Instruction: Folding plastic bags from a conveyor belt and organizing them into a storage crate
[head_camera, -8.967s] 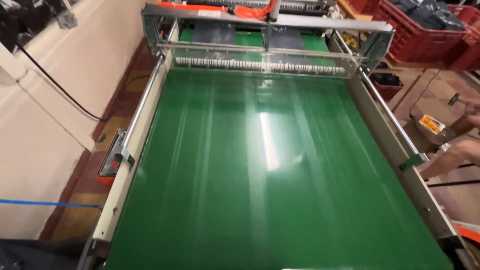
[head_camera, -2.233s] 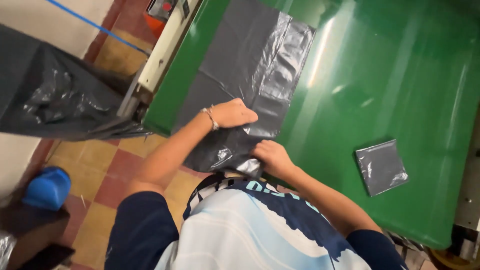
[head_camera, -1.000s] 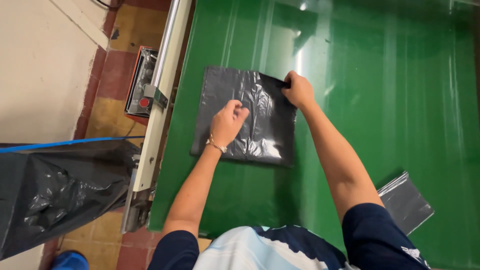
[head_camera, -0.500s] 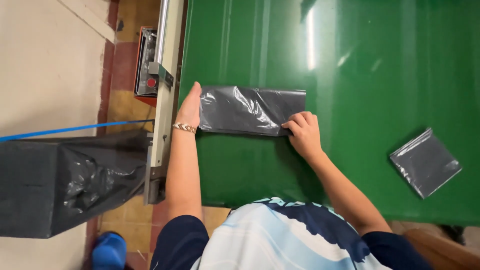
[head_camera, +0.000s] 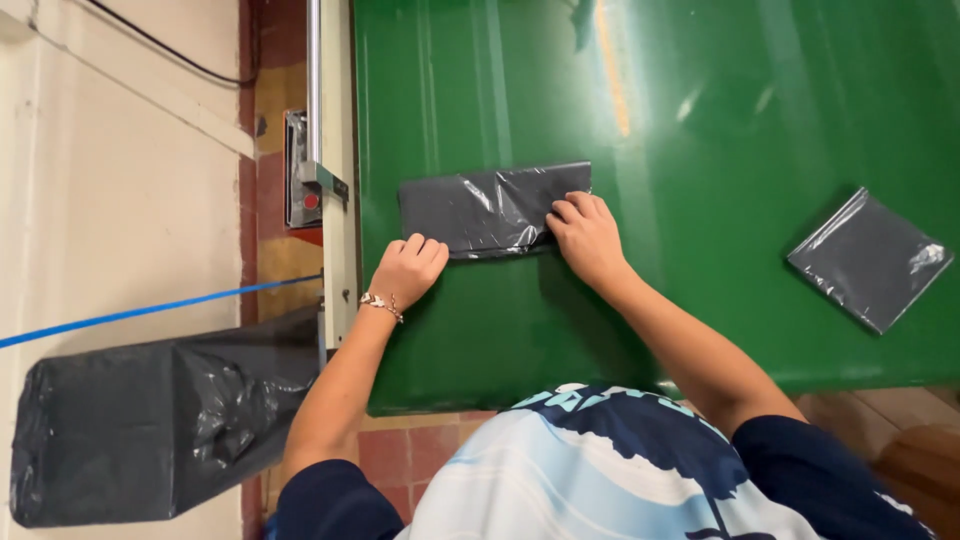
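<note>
Bag (head_camera: 485, 208), dark grey plastic, glossy, folded into creased strip.

A folded plastic bag (head_camera: 495, 210) lies on the tabletop (head_camera: 700, 120), near its left edge and close to the person. The left hand (head_camera: 408, 270) rests on the tabletop just before the bag's left end, touching its near edge. The right hand (head_camera: 585, 237) lies on the bag's right end. Well apart to the right, a second folded bag (head_camera: 868, 258) lies on the same tabletop, near its front edge. A side rail (head_camera: 338, 170) runs along the tabletop's left edge, with a control box (head_camera: 300, 170) fixed on its outer side. Below that, left of the tabletop's front corner, stands a bag-lined bin (head_camera: 150, 430).
</note>
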